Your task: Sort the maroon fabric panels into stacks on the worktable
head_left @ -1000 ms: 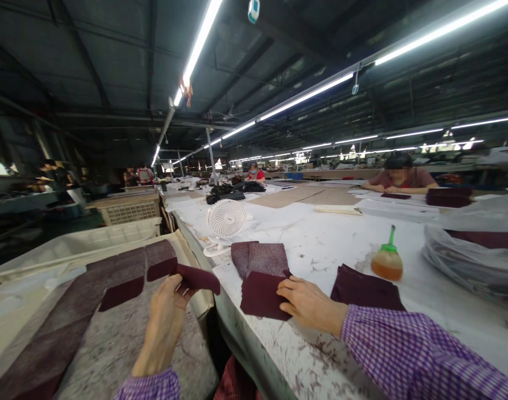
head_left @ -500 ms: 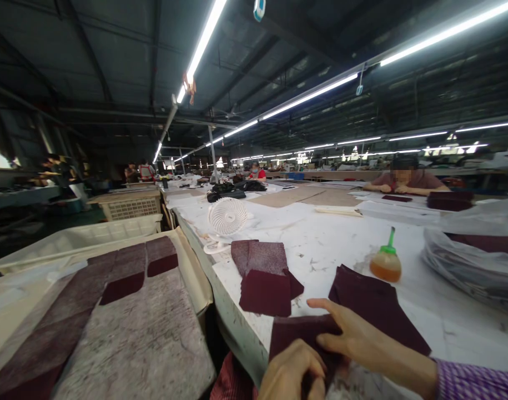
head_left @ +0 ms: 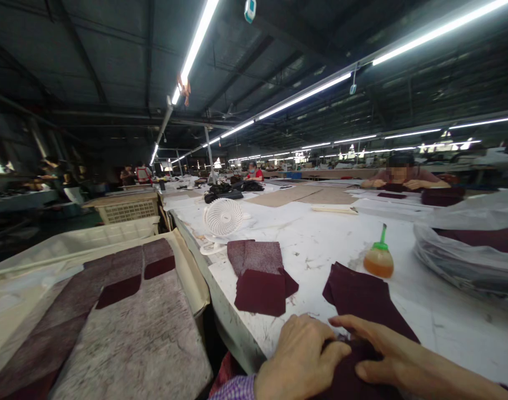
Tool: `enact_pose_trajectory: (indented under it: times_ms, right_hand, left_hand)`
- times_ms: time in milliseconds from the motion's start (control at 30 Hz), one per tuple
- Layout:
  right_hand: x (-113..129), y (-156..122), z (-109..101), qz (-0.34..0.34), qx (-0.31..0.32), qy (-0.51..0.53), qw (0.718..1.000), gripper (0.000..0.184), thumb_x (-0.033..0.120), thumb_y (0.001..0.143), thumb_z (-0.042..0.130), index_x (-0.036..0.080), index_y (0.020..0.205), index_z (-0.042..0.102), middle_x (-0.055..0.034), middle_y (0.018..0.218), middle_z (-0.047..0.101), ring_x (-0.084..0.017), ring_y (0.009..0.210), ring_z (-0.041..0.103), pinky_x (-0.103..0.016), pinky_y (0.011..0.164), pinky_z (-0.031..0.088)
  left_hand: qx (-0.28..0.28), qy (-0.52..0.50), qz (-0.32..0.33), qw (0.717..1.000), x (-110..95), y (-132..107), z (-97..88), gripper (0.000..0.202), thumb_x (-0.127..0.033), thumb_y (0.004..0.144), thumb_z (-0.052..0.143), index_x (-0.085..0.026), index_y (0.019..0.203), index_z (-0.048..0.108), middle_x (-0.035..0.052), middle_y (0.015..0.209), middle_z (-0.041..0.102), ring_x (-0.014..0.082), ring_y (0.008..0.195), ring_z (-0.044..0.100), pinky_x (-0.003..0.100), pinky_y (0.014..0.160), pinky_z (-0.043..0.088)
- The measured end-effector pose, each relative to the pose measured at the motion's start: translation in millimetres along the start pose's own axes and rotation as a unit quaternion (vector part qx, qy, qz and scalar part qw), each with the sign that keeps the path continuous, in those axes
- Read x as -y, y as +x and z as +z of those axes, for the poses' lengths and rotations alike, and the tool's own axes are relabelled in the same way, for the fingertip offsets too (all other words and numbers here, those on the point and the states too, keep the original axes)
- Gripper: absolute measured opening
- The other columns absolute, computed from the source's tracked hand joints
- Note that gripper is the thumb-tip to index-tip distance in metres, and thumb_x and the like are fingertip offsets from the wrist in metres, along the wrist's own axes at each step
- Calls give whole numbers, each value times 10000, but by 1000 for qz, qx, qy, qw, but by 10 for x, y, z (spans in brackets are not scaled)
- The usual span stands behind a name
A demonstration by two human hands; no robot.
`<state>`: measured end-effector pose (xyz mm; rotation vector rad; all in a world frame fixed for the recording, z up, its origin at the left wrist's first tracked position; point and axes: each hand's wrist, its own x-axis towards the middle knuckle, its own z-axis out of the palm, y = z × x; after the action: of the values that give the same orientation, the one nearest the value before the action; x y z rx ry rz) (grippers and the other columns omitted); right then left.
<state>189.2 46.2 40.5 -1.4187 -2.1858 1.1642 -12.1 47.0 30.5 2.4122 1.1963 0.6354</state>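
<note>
At the bottom of the view my left hand (head_left: 297, 358) and my right hand (head_left: 387, 358) are together on a dark maroon fabric piece (head_left: 347, 375) at the near edge of the white worktable (head_left: 320, 244). Both hands curl their fingers around the piece. Just beyond them lies a stack of maroon fabric pieces (head_left: 357, 291). Further left on the table sits another pile of maroon pieces (head_left: 260, 278), the upper ones with a greyish speckled face.
A small white fan (head_left: 222, 219) and an amber glue bottle with a green nozzle (head_left: 378, 258) stand on the table. A plastic bag with fabric (head_left: 470, 250) lies right. A board with rows of maroon pieces (head_left: 120, 278) is left. Other people sit far back.
My left hand left the board on the left with a maroon piece and came to the table's near edge. My right hand drew back from the middle pile; both now hold one piece.
</note>
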Motion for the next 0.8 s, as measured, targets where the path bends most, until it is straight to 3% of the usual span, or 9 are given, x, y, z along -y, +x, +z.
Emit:
enact_pose_trajectory:
  times_ms: [233,567,700,800]
  right_hand:
    - [-239,53,36,-14,-70,-33,997,680,324,676,592,207,1337,484,-94,1307,539,-321,1212,468,-394,1017,386]
    - [-78,63,30,-39,-65,-48,996,602,311,654,594,168,1238,587,-132,1225,597,-349,1160,513,-406,988,421]
    - [-133,105,52,-78,-56,-21,995,565,307,671,580,168,1218,592,-129,1199,611,-342,1126,539,-390,966,441]
    - [-110,114,48,-71,-44,-31,996,526,298,697,560,158,1204,585,-135,1167,621,-315,1090,563,-367,929,464]
  left_hand:
    - [19,45,28,998,-30,63,-39,251,-361,880,492,-212,934,687,47,883,668,216,900,586,340,824,451]
    - [7,11,17,1000,-142,76,-53,278,-296,874,482,-165,1075,624,91,998,665,250,978,585,399,890,460]
    - [-1,-8,5,1000,-100,101,47,251,-303,855,524,-174,1029,649,81,980,675,248,959,602,389,880,470]
    - [-22,-32,10,999,-61,129,163,212,-258,851,531,-193,1000,667,51,964,678,215,931,611,333,861,473]
